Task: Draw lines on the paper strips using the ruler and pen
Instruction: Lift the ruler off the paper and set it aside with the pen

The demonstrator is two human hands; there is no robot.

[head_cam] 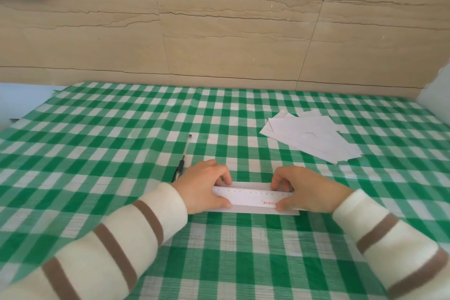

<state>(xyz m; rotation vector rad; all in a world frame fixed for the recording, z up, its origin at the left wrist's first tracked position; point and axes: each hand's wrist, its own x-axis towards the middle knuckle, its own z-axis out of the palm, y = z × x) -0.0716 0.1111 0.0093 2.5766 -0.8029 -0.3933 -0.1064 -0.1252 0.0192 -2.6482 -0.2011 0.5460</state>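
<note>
A white paper strip [253,210] lies flat on the green checked tablecloth near me. On top of it rests a clear plastic ruler [250,198] with red print at its right end. My left hand [204,185] pinches the ruler's left end between thumb and fingers. My right hand [304,190] grips the right end the same way. A pen [183,156] with a clear barrel and dark grip lies on the cloth just beyond my left hand, untouched, pointing away from me.
A loose pile of white paper strips [306,136] lies fanned out at the right, farther back; one shows a pen mark. The green checked tablecloth [109,129] covers the table up to a beige tiled wall [219,31].
</note>
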